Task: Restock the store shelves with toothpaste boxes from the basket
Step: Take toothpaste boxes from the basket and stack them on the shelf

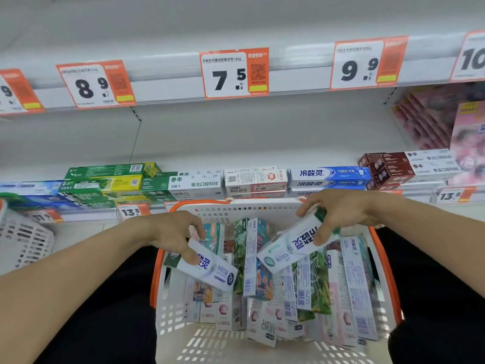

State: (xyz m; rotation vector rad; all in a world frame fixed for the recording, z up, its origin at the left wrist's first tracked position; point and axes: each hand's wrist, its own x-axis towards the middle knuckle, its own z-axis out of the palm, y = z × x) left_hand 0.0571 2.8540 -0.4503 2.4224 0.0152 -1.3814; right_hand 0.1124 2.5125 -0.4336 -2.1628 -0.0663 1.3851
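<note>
A white basket with an orange rim (270,345) stands in front of me, packed with several toothpaste boxes standing on end. My left hand (174,233) grips a white box with a green end (212,270), lifted above the basket's left side. My right hand (338,214) holds a second white and green box (282,254), tilted over the basket's back right. Beyond the basket runs the lower shelf (89,218), where rows of toothpaste boxes (328,176) lie flat in stacks.
An upper shelf edge carries orange price tags such as 7.5 (233,73). Pink packages (446,127) are stacked at the far right. Another white basket (23,240) sits at the left. The shelf's white back wall above the stacks is bare.
</note>
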